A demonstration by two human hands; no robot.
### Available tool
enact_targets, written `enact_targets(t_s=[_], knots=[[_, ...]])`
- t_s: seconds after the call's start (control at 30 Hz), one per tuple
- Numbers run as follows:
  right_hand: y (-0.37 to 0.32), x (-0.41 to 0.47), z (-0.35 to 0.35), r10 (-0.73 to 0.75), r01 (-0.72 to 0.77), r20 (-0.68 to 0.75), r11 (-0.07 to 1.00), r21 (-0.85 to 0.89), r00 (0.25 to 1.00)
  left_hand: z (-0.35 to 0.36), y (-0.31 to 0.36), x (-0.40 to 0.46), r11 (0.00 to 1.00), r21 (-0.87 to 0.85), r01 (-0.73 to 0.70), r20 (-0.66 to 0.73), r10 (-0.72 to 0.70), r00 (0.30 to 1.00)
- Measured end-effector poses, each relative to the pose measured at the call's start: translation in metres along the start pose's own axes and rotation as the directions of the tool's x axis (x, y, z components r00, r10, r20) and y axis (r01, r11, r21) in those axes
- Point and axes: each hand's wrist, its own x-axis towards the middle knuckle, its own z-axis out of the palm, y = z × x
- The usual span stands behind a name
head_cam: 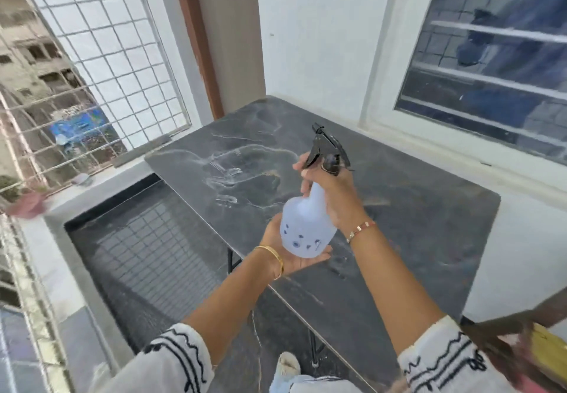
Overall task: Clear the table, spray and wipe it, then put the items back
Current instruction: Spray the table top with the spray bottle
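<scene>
A pale blue spray bottle [305, 227] with a black trigger head is held over the dark marbled table [414, 217]. My right hand [329, 190] grips the bottle's neck, with fingers at the trigger. My left hand [288, 248] lies palm up under the bottle's base and supports it. The nozzle points away toward the table's far left part. Wet streaks [227, 171] show on the tabletop there. No other items stand on the table.
A white wall and a barred window [491, 64] run along the table's far and right side. A wire mesh grille [92, 64] and a ledge lie to the left. A dark floor [144, 248] lies below the table's left edge. My foot [287, 365] is by the table leg.
</scene>
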Motion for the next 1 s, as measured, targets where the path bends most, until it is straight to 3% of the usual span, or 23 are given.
enact_targets(t_s=[0.13, 0.27, 0.37, 0.47, 0.57, 0.9, 1.0], knots=[[0.009, 0.046, 0.019, -0.008, 0.01, -0.084, 1.0, 0.018, 0.996, -0.003, 0.053, 0.016, 0.998, 0.018, -0.058, -0.052, 0.059, 0.997], [0.024, 0.078, 0.026, 0.07, -0.06, -0.224, 0.997, 0.052, 0.972, -0.011, 0.092, 0.039, 0.942, 0.315, -0.117, -0.261, 0.204, 0.944], [0.034, 0.094, 0.025, 0.126, -0.118, -0.32, 0.992, 0.044, 0.939, -0.018, 0.112, 0.065, 0.83, 0.525, -0.188, -0.313, 0.394, 0.864], [0.049, 0.11, 0.026, 0.152, -0.174, -0.412, 0.985, -0.016, 0.898, -0.029, 0.133, 0.09, 0.541, 0.819, -0.191, -0.202, 0.583, 0.787], [0.064, 0.125, 0.031, 0.178, -0.239, -0.487, 0.969, -0.066, 0.855, -0.034, 0.156, 0.106, 0.271, 0.953, -0.136, -0.064, 0.619, 0.783], [0.113, 0.211, 0.088, 0.192, -0.427, -0.624, 0.869, -0.249, 0.757, -0.069, 0.256, 0.151, -0.094, 0.974, -0.207, 0.224, 0.551, 0.804], [0.119, 0.244, 0.103, 0.205, -0.469, -0.639, 0.839, -0.275, 0.741, -0.084, 0.289, 0.168, -0.136, 0.968, -0.21, 0.25, 0.524, 0.815]])
